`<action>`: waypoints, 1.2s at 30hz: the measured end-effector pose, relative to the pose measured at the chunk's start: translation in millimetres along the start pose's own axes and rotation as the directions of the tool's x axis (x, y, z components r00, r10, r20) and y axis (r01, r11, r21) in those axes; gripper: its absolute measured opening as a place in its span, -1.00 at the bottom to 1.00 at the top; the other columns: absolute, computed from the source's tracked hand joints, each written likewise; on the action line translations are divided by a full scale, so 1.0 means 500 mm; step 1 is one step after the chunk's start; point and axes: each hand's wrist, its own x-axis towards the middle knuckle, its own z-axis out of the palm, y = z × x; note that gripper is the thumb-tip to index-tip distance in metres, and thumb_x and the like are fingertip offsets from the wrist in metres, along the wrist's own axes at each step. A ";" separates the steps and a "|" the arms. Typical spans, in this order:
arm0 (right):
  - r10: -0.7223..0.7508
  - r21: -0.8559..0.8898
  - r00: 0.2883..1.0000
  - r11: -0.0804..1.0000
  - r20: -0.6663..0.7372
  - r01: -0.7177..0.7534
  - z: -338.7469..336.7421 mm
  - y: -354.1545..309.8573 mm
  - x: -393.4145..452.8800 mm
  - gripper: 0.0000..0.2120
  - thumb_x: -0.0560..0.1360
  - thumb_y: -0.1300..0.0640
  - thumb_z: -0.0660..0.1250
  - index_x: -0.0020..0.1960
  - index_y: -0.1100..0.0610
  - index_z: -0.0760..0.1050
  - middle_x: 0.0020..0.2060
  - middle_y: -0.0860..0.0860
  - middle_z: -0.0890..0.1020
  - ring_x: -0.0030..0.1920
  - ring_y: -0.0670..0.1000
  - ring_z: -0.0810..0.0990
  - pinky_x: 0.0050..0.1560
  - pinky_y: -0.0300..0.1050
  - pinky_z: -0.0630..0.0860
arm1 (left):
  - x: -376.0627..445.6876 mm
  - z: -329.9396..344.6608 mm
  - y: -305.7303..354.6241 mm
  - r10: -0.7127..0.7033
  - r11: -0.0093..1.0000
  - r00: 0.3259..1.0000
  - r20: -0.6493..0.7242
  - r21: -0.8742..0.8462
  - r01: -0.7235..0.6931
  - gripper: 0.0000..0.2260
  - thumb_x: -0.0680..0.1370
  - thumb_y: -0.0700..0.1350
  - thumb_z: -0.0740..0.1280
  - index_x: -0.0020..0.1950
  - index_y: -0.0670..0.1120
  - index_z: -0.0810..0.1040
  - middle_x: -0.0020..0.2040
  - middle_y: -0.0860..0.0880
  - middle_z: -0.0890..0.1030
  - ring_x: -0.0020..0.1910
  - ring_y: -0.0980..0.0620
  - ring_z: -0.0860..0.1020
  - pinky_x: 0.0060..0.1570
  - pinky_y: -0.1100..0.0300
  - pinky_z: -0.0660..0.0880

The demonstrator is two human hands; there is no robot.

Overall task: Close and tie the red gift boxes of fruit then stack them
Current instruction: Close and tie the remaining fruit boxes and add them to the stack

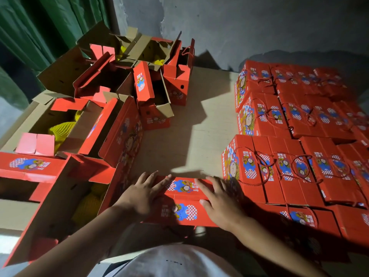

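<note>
Red gift box (182, 200), flaps folded down, on the tabletop (179, 136) nearest the person; left hand (144, 193) and right hand (218, 202) press its top, fingers spread flat. Tied boxes (289, 168) lie just right of it, open boxes (95, 124) left.

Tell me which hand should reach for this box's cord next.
Probably right. Both the left hand and the right hand press the box flat, but the cord hangs nearer the right.
</note>
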 end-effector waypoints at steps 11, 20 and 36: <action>0.015 0.000 1.000 1.000 0.021 -0.015 0.019 -0.014 -0.007 -0.31 0.61 -0.22 0.04 0.64 -0.27 -0.22 0.66 -0.02 -0.08 0.64 0.10 -0.21 0.62 0.20 -0.03 | 0.014 0.054 -0.014 0.072 0.997 0.997 -0.038 0.009 -0.071 -0.31 0.59 0.34 -0.03 0.61 0.25 -0.33 0.67 -0.18 -0.13 0.62 -0.27 -0.22 0.60 -0.18 -0.08; -0.037 -0.071 0.998 0.997 0.055 0.041 0.046 -0.012 -0.047 -0.19 0.58 -0.44 -0.02 0.68 -0.06 -0.09 0.65 0.13 -0.23 0.64 0.22 -0.28 0.61 0.13 -0.26 | -0.021 0.090 -0.009 0.060 0.995 0.977 -0.205 -0.063 -0.075 -0.35 0.67 0.33 -0.03 0.67 0.12 -0.15 0.66 -0.07 -0.29 0.60 -0.15 -0.39 0.58 -0.08 -0.17; 0.074 -0.149 0.995 0.987 0.070 -0.063 0.046 -0.037 -0.089 0.20 0.20 -0.43 0.51 0.66 -0.03 0.09 0.65 0.20 -0.01 0.63 0.30 -0.01 0.54 0.32 0.14 | -0.033 0.096 0.010 -0.599 -0.018 0.734 0.319 -0.922 0.386 -0.56 0.58 0.18 0.39 -0.03 -0.23 0.69 -0.02 -0.21 0.73 -0.05 -0.13 0.72 0.09 -0.08 0.64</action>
